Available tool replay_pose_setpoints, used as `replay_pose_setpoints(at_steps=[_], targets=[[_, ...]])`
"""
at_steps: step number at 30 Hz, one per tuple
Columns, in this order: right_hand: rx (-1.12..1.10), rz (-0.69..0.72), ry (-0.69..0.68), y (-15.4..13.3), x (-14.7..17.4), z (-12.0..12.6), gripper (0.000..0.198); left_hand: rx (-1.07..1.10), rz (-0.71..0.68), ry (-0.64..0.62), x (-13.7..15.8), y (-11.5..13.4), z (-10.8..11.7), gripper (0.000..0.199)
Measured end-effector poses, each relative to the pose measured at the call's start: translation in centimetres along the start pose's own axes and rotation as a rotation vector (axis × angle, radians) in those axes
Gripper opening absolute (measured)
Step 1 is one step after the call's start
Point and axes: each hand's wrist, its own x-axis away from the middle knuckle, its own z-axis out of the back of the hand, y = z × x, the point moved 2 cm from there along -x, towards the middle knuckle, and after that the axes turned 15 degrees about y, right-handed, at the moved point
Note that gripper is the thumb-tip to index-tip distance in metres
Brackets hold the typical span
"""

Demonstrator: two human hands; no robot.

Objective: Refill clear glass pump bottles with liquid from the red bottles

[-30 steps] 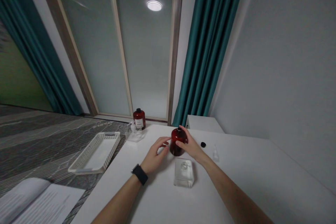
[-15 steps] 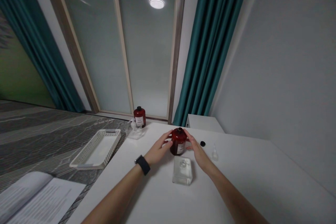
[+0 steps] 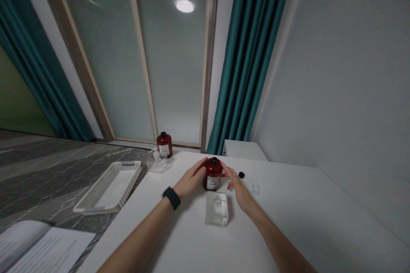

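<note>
Since a second ago the amber bottle (image 3: 213, 169) has turned between my hands: its white label, out of sight then, now faces me. My right hand (image 3: 239, 191) has slipped down from the bottle's shoulder to its right side.

The bottle stands upright on the tabletop (image 3: 275, 230), fairly near the far edge and well in from the left edge. My left hand (image 3: 190, 180) curves round its left side, fingertips partly hidden behind the glass, so I can't tell whether they are gripping or merely resting there. My right fingers are open and loosely bent along the other side, the uppermost one at the shoulder and the thumb held clear.

Just on my side of the bottle lies a clear block (image 3: 217, 209); whether the two touch I can't make out. Off to the right, towards the far edge, is a small black cap (image 3: 241, 175), and near it a clear pointed piece (image 3: 256, 187). At the far left corner a second amber bottle (image 3: 164, 147) stands capped, a clear tray (image 3: 159, 166) just beside it.

Beyond the left edge lie a white basket (image 3: 124, 183) and, closer to me, an open book (image 3: 54, 245). I wear a dark watch (image 3: 171, 197) on my left wrist.
</note>
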Motion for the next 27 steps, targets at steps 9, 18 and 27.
replay_pose_setpoints(at_steps=[9,18,27], targets=[[0.572,0.248,0.329,3.8,-2.1,7.0,0.035,-0.221,-0.147,0.117,1.8,-0.6,2.2,0.044],[0.901,0.328,0.211,5.1,-1.3,6.7,0.033,-0.363,-0.242,0.111,2.2,-0.3,1.9,0.039],[0.978,0.309,0.119,5.5,-1.5,6.2,0.035,-0.363,-0.217,0.081,2.3,-0.7,1.5,0.04]])
